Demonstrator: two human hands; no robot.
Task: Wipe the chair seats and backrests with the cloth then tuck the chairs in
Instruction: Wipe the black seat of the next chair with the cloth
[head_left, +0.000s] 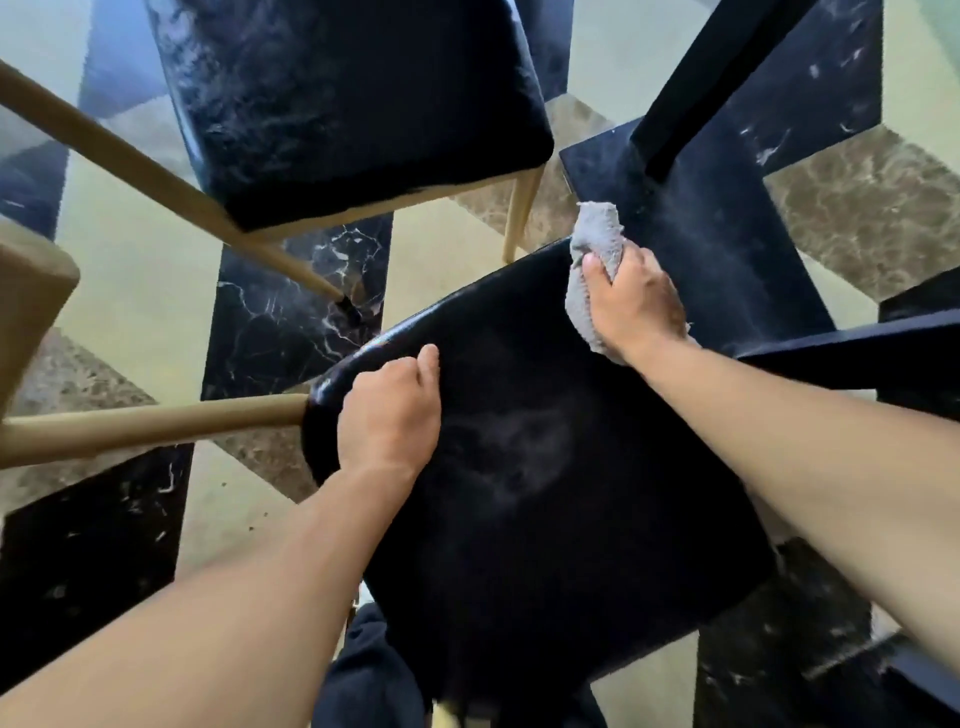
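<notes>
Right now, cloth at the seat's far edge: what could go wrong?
1. The right hand holds the cloth bunched at the near chair seat edge; it may slip off.
2. Hazy smears mid-seat could get missed.
3. The left hand grips the rim; the chair might tip or bump the second chair.

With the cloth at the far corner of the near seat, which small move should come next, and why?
Probably draw the right hand and its grey cloth back across the near seat. A pale dusty smear shows mid-seat, and the left hand grips the seat's left edge, steadying the chair.
</notes>
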